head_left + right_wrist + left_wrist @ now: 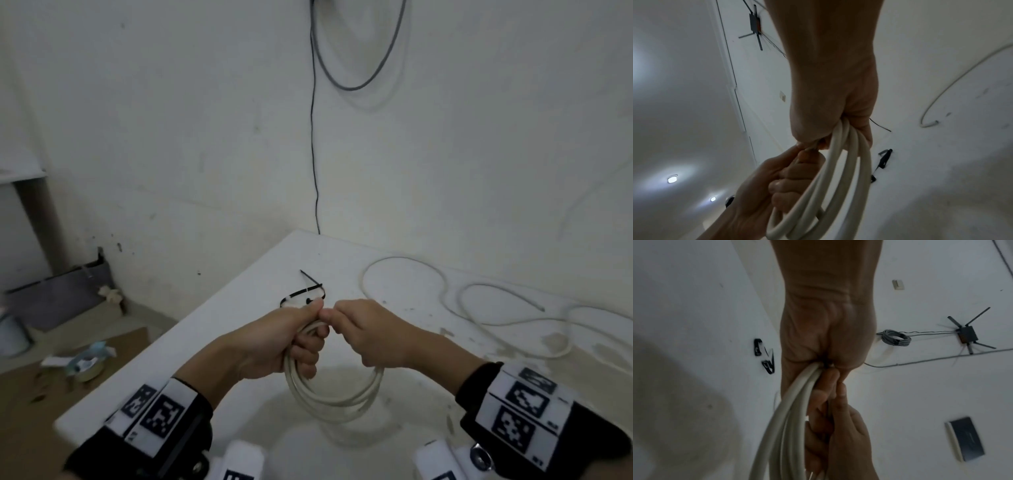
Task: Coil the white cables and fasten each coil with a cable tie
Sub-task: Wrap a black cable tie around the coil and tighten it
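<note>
A white cable coil (342, 404) of several loops hangs above the white table (239, 291). My left hand (298, 339) grips the top of the coil in a fist. My right hand (363, 332) grips the same bundle just to its right, thumbs nearly touching. In the left wrist view the strands of the coil (789, 402) run out of my left hand (826, 369). In the right wrist view my right hand (838, 129) is curled round the coil (854, 154). Black cable ties (305, 294) lie on the table just beyond my hands. Another loose white cable (404, 257) snakes across the table at right.
A grey cable loop (359, 87) and a thin black wire (313, 137) hang on the wall behind the table. Left of the table edge, the floor holds cardboard and a tape roll (85, 366). A router (967, 335) is fixed to the wall.
</note>
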### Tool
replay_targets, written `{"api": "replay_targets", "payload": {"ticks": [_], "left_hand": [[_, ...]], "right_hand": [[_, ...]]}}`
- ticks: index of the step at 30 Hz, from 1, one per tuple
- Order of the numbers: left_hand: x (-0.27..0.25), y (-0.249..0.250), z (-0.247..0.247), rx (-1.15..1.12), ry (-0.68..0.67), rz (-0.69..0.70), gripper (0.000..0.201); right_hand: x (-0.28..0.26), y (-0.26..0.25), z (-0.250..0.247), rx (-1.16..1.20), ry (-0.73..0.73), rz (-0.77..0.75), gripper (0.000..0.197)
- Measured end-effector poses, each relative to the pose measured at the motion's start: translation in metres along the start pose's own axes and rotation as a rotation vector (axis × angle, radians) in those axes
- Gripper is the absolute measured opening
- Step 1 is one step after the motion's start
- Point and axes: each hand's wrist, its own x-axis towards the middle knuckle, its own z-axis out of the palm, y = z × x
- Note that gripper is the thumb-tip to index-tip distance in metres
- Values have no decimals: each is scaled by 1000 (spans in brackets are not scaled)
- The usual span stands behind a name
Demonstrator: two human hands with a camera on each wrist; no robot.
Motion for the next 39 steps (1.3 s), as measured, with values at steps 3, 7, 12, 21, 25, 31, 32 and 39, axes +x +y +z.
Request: {"api": "replay_targets", "payload": {"ticks": [3,7,12,21,25,31,32,39], "left_hand": [[0,-13,-18,-73,11,-36,43],[5,-23,-36,-161,86,-33,40],[9,-25,-52,-196,141,-55,40],[9,-20,-64,-186,155,-76,39],[9,-15,-60,-189,151,-40,37],[22,-4,-39,-143,171,104,35],[25,-1,-33,-120,181,138,35],[40,21,30,207,219,361,40]], "right_hand": [[13,0,16,84,-137,65,37],[40,7,15,355,-240,157,36],[95,35,4,-184,-8,28,24],[146,46,38,-452,-179,-70,20],[139,44,27,-302,-64,-126,16],[92,28,-26,364,93,-75,14],[81,26,-34,433,91,-79,13],[-2,31,-71,432,164,-75,16]]}}
